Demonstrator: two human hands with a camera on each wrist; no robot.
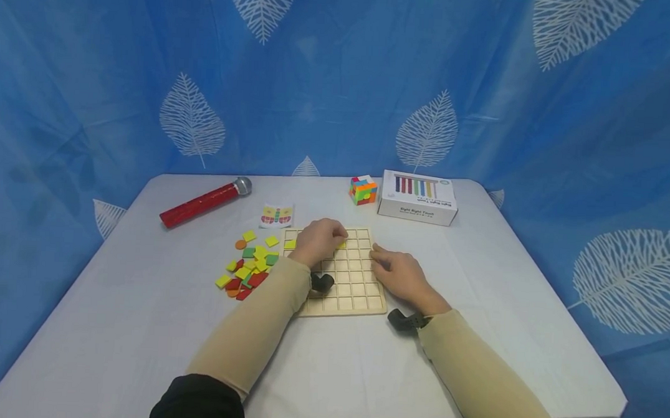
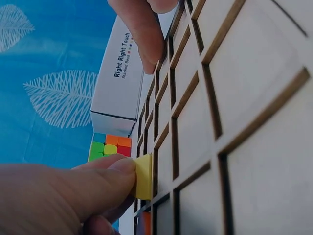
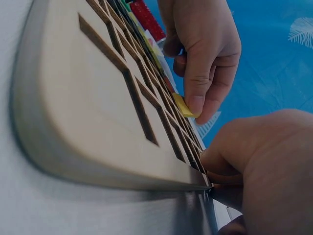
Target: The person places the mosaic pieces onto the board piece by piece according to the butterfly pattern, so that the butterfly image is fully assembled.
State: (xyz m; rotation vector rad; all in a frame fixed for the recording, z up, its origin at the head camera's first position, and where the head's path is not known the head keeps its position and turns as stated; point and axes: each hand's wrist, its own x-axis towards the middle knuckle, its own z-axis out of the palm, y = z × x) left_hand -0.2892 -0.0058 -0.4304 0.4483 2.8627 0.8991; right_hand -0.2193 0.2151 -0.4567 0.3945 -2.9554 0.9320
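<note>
My left hand [image 1: 319, 241] pinches a small yellow square tile [image 2: 143, 177] between thumb and fingers, low over the far part of a wooden grid board [image 1: 355, 286]. In the right wrist view the tile stands tilted at the grid's ridges. At the board's right edge, my right hand [image 1: 402, 275] holds the rim, thumb on top and the other fingers mostly hidden. Another yellow tile [image 1: 290, 244] lies in a cell near the far left corner. An orange-red piece [image 2: 144, 223] shows beside the pinched tile, partly hidden.
Left of the board lies a loose pile of yellow, green, red and orange pieces [image 1: 242, 273]. Behind it is a pattern card [image 1: 276, 216]. Farther back are a red microphone-shaped object [image 1: 200, 204], a colourful puzzle cube [image 1: 362, 190] and a white box [image 1: 416, 199].
</note>
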